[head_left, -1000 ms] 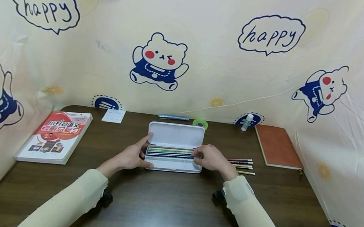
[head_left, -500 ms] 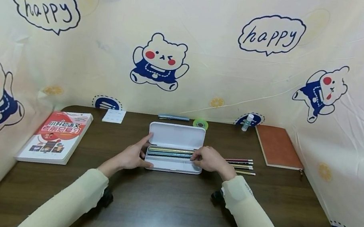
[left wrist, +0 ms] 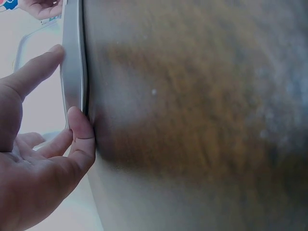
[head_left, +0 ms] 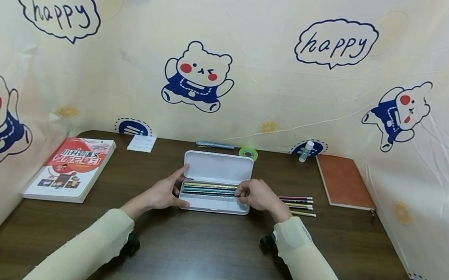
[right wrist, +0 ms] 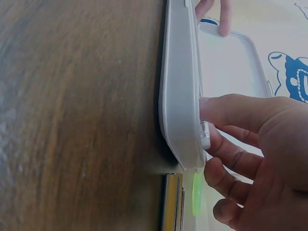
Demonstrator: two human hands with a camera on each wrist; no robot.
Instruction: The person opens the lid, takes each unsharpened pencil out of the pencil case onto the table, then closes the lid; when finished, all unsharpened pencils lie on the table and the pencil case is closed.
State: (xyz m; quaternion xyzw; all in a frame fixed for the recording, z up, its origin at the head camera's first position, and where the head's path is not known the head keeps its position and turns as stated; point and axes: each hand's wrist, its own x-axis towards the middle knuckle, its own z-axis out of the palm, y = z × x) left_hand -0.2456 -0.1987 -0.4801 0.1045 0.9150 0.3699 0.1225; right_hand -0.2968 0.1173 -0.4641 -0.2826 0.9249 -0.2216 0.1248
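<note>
A white pencil case (head_left: pixel 217 168) lies with its lid raised at the middle of the table. Several pencils (head_left: pixel 207 188) lie lengthwise in its tray. My left hand (head_left: pixel 162 192) grips the case's left end, thumb at the front corner and a finger up by the lid; in the left wrist view its fingertips touch the case wall (left wrist: pixel 73 72). At the other end, my right hand (head_left: pixel 260 196) pinches a pencil over the tray, and its white eraser end (right wrist: pixel 206 141) shows below the thumb in the right wrist view. Loose pencils (head_left: pixel 297 205) lie just right of the case, partly behind that hand.
A red-and-white book (head_left: pixel 70 170) lies at the left, with a white paper slip (head_left: pixel 141 143) behind it. Along the back edge are a blue pen (head_left: pixel 214 146), green tape (head_left: pixel 248 152) and an upright glue stick (head_left: pixel 306 152). A brown notebook (head_left: pixel 345 182) occupies the back right.
My right hand has shifted slightly over the tray's right end, and the pencils in the tray have shifted a little. The left hand keeps its grip on the case.
</note>
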